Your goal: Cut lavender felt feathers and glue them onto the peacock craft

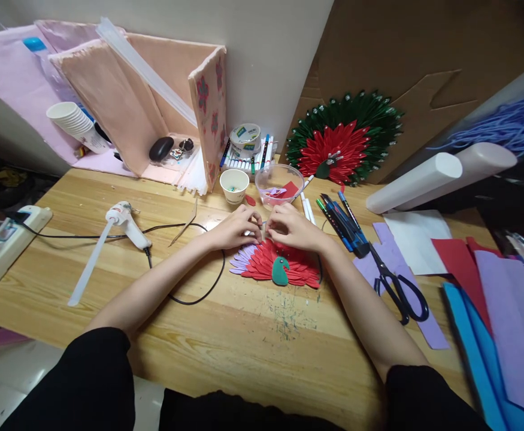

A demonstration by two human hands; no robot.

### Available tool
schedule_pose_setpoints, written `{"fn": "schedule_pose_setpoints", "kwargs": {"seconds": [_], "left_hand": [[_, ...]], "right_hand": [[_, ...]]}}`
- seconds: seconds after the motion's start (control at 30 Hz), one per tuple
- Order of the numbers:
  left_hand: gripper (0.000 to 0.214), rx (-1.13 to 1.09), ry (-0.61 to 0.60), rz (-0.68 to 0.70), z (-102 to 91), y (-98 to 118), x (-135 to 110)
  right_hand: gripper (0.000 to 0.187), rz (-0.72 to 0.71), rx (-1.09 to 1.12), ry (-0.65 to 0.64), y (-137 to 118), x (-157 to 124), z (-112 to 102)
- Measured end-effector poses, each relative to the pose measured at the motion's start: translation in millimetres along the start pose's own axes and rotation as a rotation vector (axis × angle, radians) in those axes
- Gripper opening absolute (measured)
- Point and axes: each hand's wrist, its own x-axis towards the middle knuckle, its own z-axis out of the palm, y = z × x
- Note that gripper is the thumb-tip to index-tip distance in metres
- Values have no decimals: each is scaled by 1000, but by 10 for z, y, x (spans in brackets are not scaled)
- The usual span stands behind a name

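Table: in the head view, a wooden table (pixel 208 347) with pale, glossy grain fills the middle, with dark specks (pixel 286 311) scattered just near of the bird.
Wall and floor: a grey wall (pixel 270 42) stands at the far side; light floor tiles (pixel 147 402) show at the near left.
Cardboard: a brown sheet (pixel 423 48) rises at the far right, a larger green-and-red bird (pixel 340 146) in front of it.
Pink box: an open-fronted box (pixel 142 96) sits far left, with a stack of paper cups (pixel 75 123) to its left.
Craft bird: the small bird (pixel 281 272), green-bodied with red feathers and purple ones at the left, lies mid-table between the forearms.
Left hand: the left hand (pixel 236 230) bends its fingers at the bird's far left edge; whether they pinch anything, I cannot tell.
Right hand: the right hand (pixel 294 228) curls over the far edge, fingertips close to the left hand's; its grip cannot be told either.
Left side: a glue gun (pixel 131 227) lies with its black cable (pixel 222 272) looping toward the bird.
Right side: black-handled scissors (pixel 391 284) lie across a purple sheet (pixel 432 332).
Hidden: the hands cover the bird's far edge, and the scissors' blades are partly out of sight.
Cut off: the power strip (pixel 12 248) leaves the left edge, blue strings (pixel 508 123) the right.
Hard to make out: the contents of the paper cup (pixel 234 190).
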Motion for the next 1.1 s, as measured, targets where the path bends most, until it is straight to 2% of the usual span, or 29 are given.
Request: {"fn": "schedule_pose_setpoints", "kwargs": {"seconds": [0.4, 0.63, 0.77, 0.93, 1.1], "left_hand": [[22, 140, -97, 97, -46, 66, 89], [23, 116, -108, 53, -33, 79, 79], [22, 82, -101, 38, -24, 79, 69], [16, -30, 17, 30, -2, 56, 16], [13, -63, 212, -145, 46, 38, -93]], "right_hand": [[5, -2, 21, 12, -7, -10, -49], [7, -16, 108, -44, -32, -14, -87], [9, -49, 153, 36, -103, -23, -177], [15, -102, 167, 154, -276, -70, -368], [15, -80, 173, 234, -376, -134, -551]]}}
